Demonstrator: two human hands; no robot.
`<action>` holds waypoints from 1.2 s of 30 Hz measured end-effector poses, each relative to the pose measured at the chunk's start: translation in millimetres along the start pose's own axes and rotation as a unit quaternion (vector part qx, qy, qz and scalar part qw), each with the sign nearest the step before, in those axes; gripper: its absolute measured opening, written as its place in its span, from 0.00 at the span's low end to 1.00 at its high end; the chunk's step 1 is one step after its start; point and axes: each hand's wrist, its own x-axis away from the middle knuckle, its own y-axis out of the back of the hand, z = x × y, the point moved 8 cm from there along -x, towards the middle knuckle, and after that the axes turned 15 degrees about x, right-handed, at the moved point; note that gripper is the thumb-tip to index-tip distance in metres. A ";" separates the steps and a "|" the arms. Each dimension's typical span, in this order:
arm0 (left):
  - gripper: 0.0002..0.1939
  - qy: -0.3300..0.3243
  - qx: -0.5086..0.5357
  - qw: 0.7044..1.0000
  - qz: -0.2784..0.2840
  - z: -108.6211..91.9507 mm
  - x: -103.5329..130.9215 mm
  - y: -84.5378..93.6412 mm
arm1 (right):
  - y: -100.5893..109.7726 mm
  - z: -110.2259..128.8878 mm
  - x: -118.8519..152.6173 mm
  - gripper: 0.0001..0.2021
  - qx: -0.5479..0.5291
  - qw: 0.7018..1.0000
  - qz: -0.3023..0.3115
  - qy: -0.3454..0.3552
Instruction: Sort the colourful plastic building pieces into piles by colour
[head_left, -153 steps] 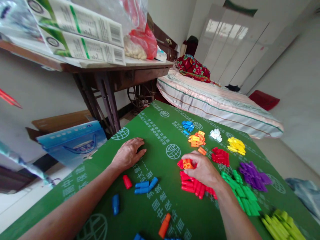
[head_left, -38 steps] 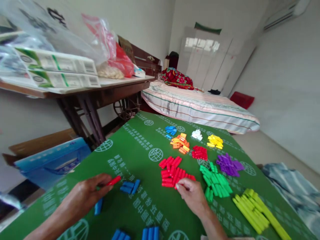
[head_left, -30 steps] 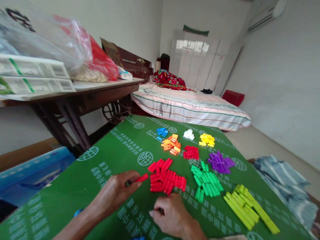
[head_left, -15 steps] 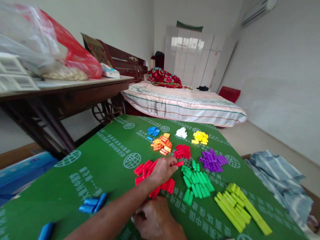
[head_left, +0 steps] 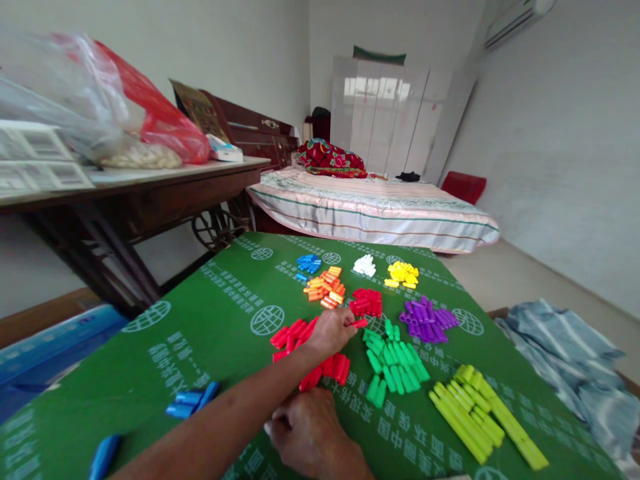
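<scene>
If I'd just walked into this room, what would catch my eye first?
Probably the colours on the green tabletop: a purple pile on the right, with lime-green sticks nearer the table's right corner. Next, the left hand, reaching across the larger red pile with a red piece in its fingers, while the right hand is curled nearer the viewer. Beyond, a red flowered cloth lies on the bed.

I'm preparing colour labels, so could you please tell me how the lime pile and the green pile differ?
The lime pile is yellowish, while the green pile is a cooler green. The lime pile includes long tubes, whereas the green pile shows short ones. The green pile lies nearer the left hand; the lime pile sits farther right. Both rest on the green tabletop.
</scene>
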 end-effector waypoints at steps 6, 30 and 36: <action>0.09 -0.007 -0.107 0.993 0.039 -11.4 -18.2 -15.8 | -5.2 -0.4 -0.6 0.10 0.007 1.000 -0.007 -0.001; 0.16 0.097 -0.114 0.973 -0.174 51.3 186.6 176.8 | -1.6 -3.1 2.3 0.12 0.017 1.000 0.001 -0.018; 0.13 0.042 -0.212 0.922 -0.320 82.5 286.9 215.8 | 0.7 -2.1 6.5 0.11 0.025 1.000 -0.012 -0.012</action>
